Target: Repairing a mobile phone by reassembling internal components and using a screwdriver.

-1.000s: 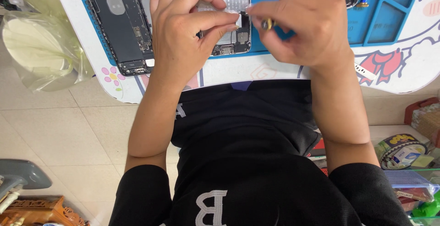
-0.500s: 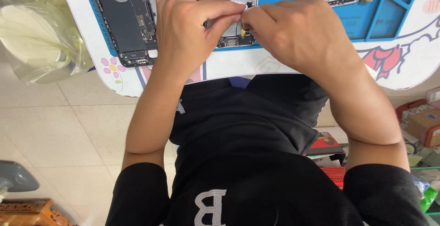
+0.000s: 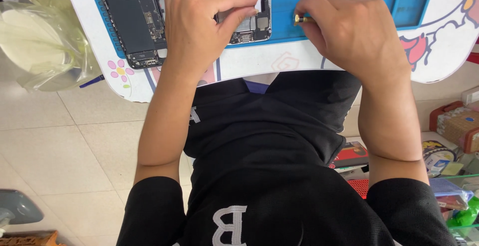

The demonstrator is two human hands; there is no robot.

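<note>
Nearest, the left hand [image 3: 199, 21] pinched a small silver phone part [image 3: 249, 19] betw. thumb & fingers, at 9 o'clock of the right hand [image 3: 349, 31], closed around a brass-tipped screwdriver [image 3: 299, 19]. Beyond, a blue silicone mat [image 3: 294, 1] on the white worktop [image 3: 259, 64]; opened phone chassis [image 3: 132, 19] at 10 o'clock.

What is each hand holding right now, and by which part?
Left hand pinches the phone part at its edge; right hand grips a gold-tipped tool by its shaft.
</note>
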